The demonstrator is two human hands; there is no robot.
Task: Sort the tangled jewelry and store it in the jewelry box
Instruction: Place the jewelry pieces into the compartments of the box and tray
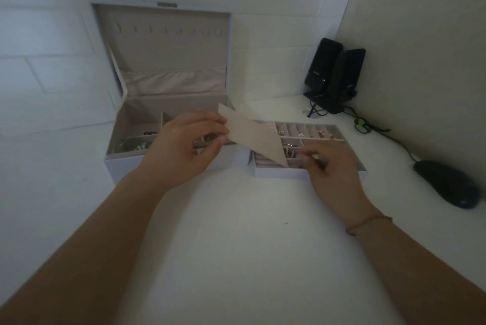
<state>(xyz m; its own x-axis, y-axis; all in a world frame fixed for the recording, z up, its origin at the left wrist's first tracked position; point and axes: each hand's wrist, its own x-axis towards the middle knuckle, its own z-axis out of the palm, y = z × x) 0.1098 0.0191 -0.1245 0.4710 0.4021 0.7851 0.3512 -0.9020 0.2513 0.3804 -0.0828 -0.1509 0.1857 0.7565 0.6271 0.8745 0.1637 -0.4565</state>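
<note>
My left hand (184, 146) pinches a flat beige card (252, 135) slanting over the tray (339, 132) beside the jewelry box (163, 62), while my right hand (334, 167), nearer the tray, pinches a small piece of jewelry (315, 157) just above its slots.

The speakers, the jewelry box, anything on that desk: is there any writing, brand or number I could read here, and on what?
No text here can be read.
Left black speaker: a small pale mark on its front, probably a logo, too blurred to read.
Right black speaker: a faint mark low on its front, unreadable.
Jewelry box: a small metal plate on the lid's top edge, no lettering that can be made out.
Mouse: no marking to be seen.
</note>
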